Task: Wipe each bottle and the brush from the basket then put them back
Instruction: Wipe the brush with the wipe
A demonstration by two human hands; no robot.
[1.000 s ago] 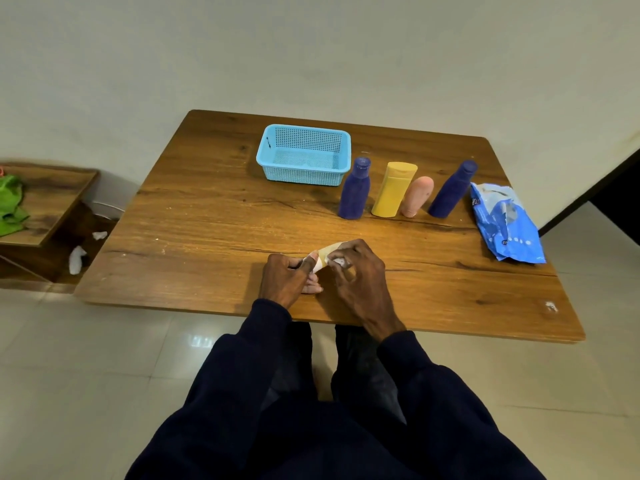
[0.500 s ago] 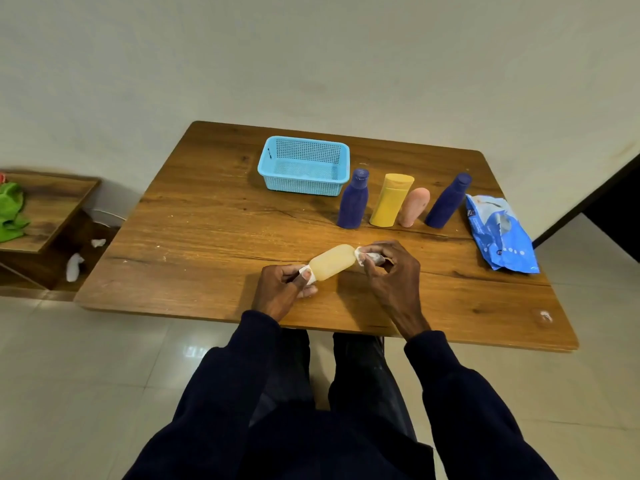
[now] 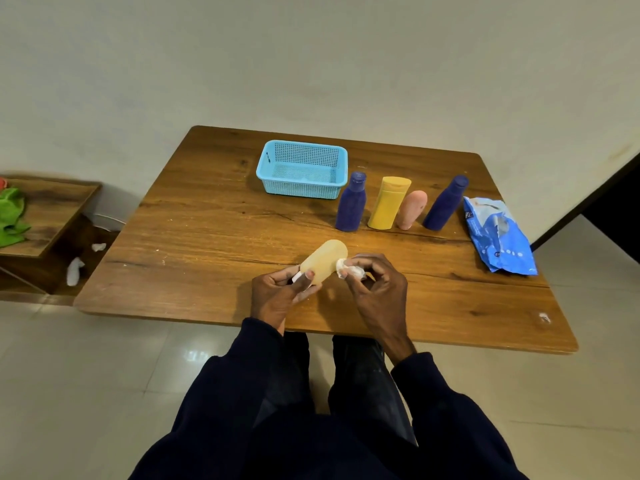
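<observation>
My left hand point(image 3: 277, 296) grips the white cap end of a pale yellow bottle point(image 3: 325, 259), which is tilted with its base pointing away from me, above the table's near middle. My right hand point(image 3: 375, 289) pinches a crumpled white wipe point(image 3: 349, 271) against the bottle's right side. Farther back, a light blue mesh basket point(image 3: 301, 188) sits with nothing visible in it. To its right stand a dark blue bottle point(image 3: 351, 204), a yellow bottle point(image 3: 388, 202), a pink bottle point(image 3: 411, 209) and a second dark blue bottle point(image 3: 445, 202). No brush is visible.
A blue wipes packet point(image 3: 498, 237) lies near the table's point(image 3: 207, 237) right edge. A low wooden shelf point(image 3: 52, 209) with a green cloth point(image 3: 12, 216) stands left of the table, with white scraps point(image 3: 74, 270) on the floor by it.
The pale bottle came out from under my hands and tilted up, base pointing away. My right hand slid the wipe along it toward the base. The camera pulled back slightly.
</observation>
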